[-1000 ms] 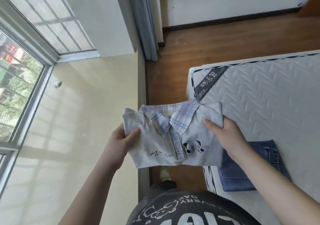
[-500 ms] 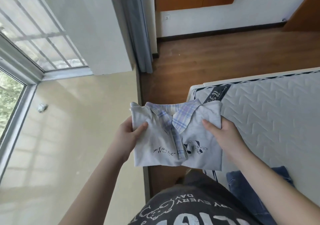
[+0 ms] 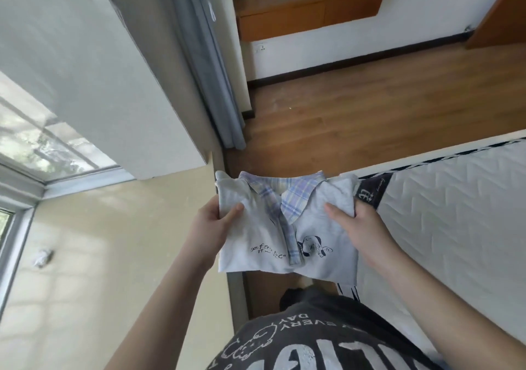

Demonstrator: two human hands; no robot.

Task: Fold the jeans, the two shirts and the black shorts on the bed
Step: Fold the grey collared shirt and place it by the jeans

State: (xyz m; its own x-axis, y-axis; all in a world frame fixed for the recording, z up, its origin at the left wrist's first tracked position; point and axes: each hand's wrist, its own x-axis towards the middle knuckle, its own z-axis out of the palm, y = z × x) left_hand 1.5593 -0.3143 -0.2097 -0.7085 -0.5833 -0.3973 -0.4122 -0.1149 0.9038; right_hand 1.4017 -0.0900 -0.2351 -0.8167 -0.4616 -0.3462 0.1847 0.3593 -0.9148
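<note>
I hold a folded light grey shirt (image 3: 321, 221) with a blue plaid collar and a small dog print in the air beside the bed. My left hand (image 3: 212, 228) grips its left edge, thumb on top. My right hand (image 3: 358, 227) grips its right edge the same way. The white quilted mattress (image 3: 455, 213) lies to the right, its corner just behind the shirt. The jeans, the other shirt and the black shorts are out of view.
Wooden floor (image 3: 370, 119) runs past the bed to a wall-mounted wooden shelf (image 3: 307, 8). A grey curtain (image 3: 210, 65) hangs at the left beside a white wall. A tiled balcony floor (image 3: 113, 255) and window lie further left.
The view has tilted up, so the folded jeans on the mattress have left the frame. Both hands still hold the folded shirt, which sits slightly higher and closer.
</note>
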